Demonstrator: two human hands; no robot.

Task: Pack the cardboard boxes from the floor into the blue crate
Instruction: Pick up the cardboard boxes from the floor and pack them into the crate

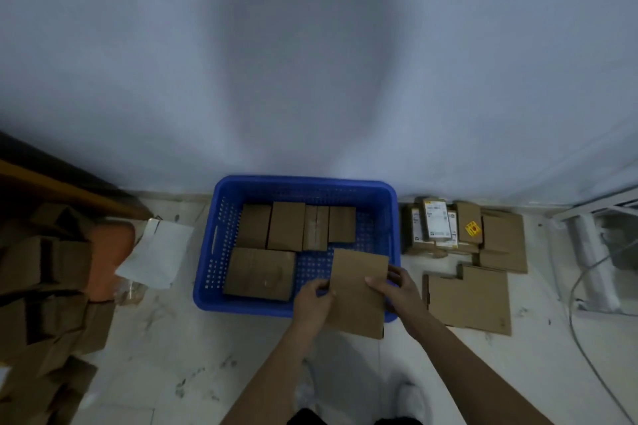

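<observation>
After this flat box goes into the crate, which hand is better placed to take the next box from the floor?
Probably the right hand: the boxes on the floor lie beside it, right of the blue crate. The left hand would have to cross over.

We seem to be in a packing or storeroom corner, judging by the goods around us. A bare pale wall (310,45) meets a scuffed, light tiled floor (165,355). A blue crate (221,235) sits at the wall's foot with plain cardboard boxes (286,226) inside. Labelled parcels (436,221) and flat cardboard pieces (469,297) lie at the floor's right side, and a heap of brown cartons (45,286) crowds its left edge. A loose cable (580,338) trails at the right.
</observation>
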